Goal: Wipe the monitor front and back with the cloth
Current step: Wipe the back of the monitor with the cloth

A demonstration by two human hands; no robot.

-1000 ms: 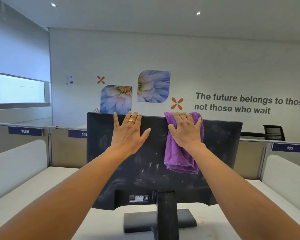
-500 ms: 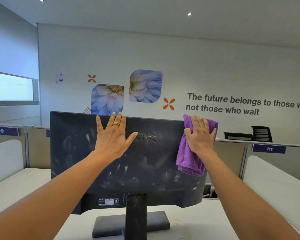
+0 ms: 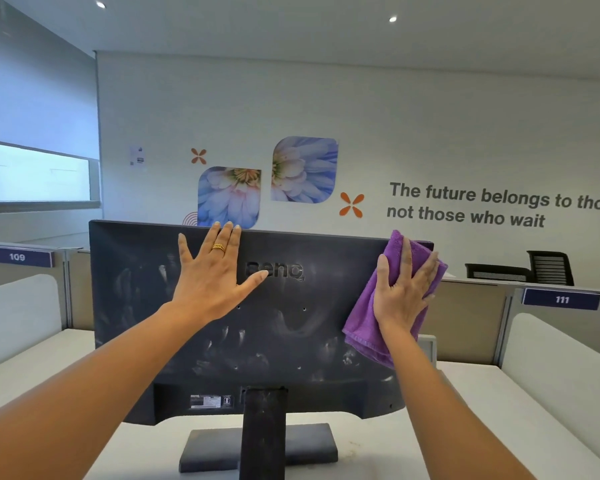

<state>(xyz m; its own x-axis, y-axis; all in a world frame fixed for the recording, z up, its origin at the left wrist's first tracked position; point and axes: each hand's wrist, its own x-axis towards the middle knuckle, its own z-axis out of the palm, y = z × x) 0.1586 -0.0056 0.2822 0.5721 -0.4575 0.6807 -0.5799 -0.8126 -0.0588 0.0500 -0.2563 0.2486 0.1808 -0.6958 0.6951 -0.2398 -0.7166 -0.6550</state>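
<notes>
Head view: the dusty dark-grey plastic monitor point(image 3: 291, 341) stands with its back to the camera on the white worktop point(image 3: 465, 396), long axis running 9 to 3 o'clock. A folded purple microfibre cloth point(image 3: 364, 327) covers its 2 o'clock corner under the right hand point(image 3: 402, 292), whose grip is flat, fingers straight and pressing. The smudged panel lies toward 9 o'clock. The left hand point(image 3: 212, 282), fingers spread, braces near 11 o'clock.

The monitor point(image 3: 146, 306) screen faces away; I cannot see it. The cloth point(image 3: 366, 320) covers its upper right corner; my right hand point(image 3: 400, 292) hides the cloth's middle. Print on the sticker point(image 3: 207, 400) too small to read. The wall lettering point(image 3: 482, 206) runs off the right edge.
</notes>
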